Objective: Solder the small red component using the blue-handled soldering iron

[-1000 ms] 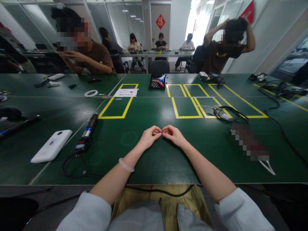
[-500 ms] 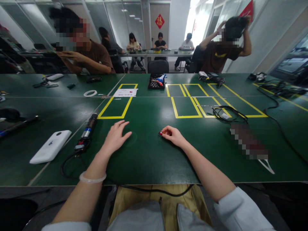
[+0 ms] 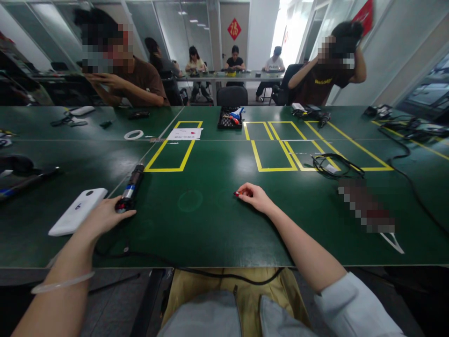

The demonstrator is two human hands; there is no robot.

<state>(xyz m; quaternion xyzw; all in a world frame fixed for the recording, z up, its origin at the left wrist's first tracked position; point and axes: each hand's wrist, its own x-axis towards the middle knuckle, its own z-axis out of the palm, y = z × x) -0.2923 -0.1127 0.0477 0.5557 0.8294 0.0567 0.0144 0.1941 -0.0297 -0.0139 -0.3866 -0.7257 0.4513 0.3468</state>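
While both forearms are stretched across the green table, the scene is set down as follows.

Left hand: the left hand (image 3: 105, 216) is laid over the near end of a cable-fed tool (image 3: 129, 191), the fingers curled about its lower end where the cord leaves it; whether the grasp is fully closed cannot be told, since the fingers are seen from behind.

Tool: it is laid lengthwise, tip pointing away from the person, so that the handle end is offered to the hand; a blue band is seen on its barrel.

Cord: the black cord (image 3: 140, 255) is trailed from the tool along the near table edge and over it, seemingly left slack so that the tool may be moved freely.

Right hand: the right hand (image 3: 255, 196) is rested on the table near its middle, and a small red piece (image 3: 237, 193) is pinched between thumb and fingertips, pressed down on the surface, probably to be kept steady.

White device: a flat white device (image 3: 77, 211) is lain just beside the left hand, on its outer side.

Table: the green table (image 3: 217, 224) is marked with yellow tape rectangles (image 3: 168, 152) farther out, well apart from both hands.

Beyond: a coil of black cable (image 3: 333, 164) is seen to the right, and a black parts tray (image 3: 229, 119) at the far middle; other people are seated across the table.
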